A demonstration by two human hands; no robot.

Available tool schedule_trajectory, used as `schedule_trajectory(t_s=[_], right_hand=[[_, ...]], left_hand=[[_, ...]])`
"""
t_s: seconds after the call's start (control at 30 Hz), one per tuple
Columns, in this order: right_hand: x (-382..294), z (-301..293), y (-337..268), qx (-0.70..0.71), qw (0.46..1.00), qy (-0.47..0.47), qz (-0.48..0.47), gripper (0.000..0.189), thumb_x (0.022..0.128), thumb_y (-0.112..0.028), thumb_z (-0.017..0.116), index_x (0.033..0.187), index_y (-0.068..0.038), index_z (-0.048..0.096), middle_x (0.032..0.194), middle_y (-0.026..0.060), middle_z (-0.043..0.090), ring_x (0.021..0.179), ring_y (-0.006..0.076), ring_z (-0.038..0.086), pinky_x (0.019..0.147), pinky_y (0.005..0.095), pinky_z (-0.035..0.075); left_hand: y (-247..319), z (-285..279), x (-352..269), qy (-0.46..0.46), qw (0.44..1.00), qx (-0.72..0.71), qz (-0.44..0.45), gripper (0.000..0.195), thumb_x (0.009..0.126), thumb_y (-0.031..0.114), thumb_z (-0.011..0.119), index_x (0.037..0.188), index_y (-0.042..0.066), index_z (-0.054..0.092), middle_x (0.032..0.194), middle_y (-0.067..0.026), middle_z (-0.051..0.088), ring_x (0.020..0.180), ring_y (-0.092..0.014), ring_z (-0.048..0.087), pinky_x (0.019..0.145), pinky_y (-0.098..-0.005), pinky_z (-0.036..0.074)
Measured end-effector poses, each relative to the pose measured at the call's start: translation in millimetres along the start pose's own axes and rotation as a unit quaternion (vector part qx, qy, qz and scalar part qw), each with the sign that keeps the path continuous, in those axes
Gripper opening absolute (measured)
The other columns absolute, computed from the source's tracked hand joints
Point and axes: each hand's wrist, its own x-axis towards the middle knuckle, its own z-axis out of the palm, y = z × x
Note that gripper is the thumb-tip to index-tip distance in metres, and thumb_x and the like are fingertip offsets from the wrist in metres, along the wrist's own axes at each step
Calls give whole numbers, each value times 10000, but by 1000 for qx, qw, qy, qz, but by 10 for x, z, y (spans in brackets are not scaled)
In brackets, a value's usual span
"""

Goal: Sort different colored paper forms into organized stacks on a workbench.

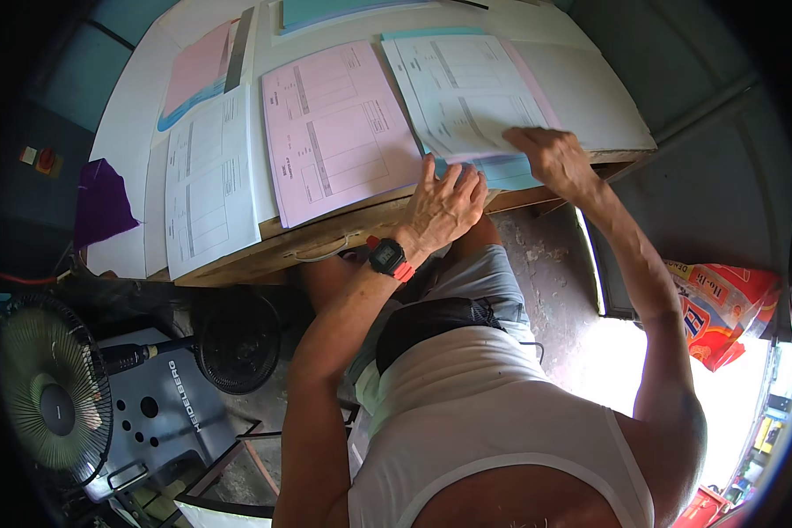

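My right hand (558, 162) pinches the near right corner of white printed form sheets (468, 92), their near edge lifted and slightly blurred. Pink and blue-green sheets (505, 173) show beneath them. My left hand (445, 201), with a digital watch above its wrist, rests its spread fingertips at the near left corner of this pile; whether it pins any sheet is hidden. To its left lies a stack of pink printed forms (343, 125). Farther left is a stack of white printed forms (211, 185), its near edge at the table's front.
The wooden table (607, 99) has a drawer handle (320, 251) below its front edge. Pink and blue sheets (195, 72) lie at the back left, near a purple cloth (102, 204). A fan (56, 402) stands at lower left; a red plastic bag (723, 307) is at right.
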Motion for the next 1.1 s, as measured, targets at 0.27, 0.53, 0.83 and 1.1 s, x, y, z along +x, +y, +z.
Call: schedule_trajectory(t_s=[0.27,0.53,0.83,1.1], right_hand=[[-203,-103,-307,23,1000,-9,-19,347,857,-119,713,1179,-1,657,1160,172,708,1046,317,703,908,395,572],[-154,-49,-105,146,981,-3,126,266,935,-10,620,1196,-13,665,911,210,711,825,375,704,752,436,562],[9,-184,31,153,965,-9,211,226,996,-97,599,1195,-7,660,891,240,685,832,376,685,774,427,525],[157,-169,297,172,953,35,248,276,984,-174,638,1184,15,653,966,203,699,819,338,644,801,399,515]], left_hand=[[-105,-465,-26,112,989,-32,-92,340,873,261,764,1178,114,727,1166,-40,690,1101,-247,614,976,-525,452],[-1180,-1750,-1866,-63,938,151,-305,581,893,314,749,1376,34,590,1375,-117,625,1304,-319,546,1107,-498,377],[-1499,-2135,-2296,-39,938,203,-277,110,925,40,676,1017,58,734,986,-66,741,950,-263,683,900,-402,517],[-1385,-1498,-1113,4,977,21,-213,681,765,-102,643,1386,177,612,1104,-137,683,909,-263,704,754,-365,627]])
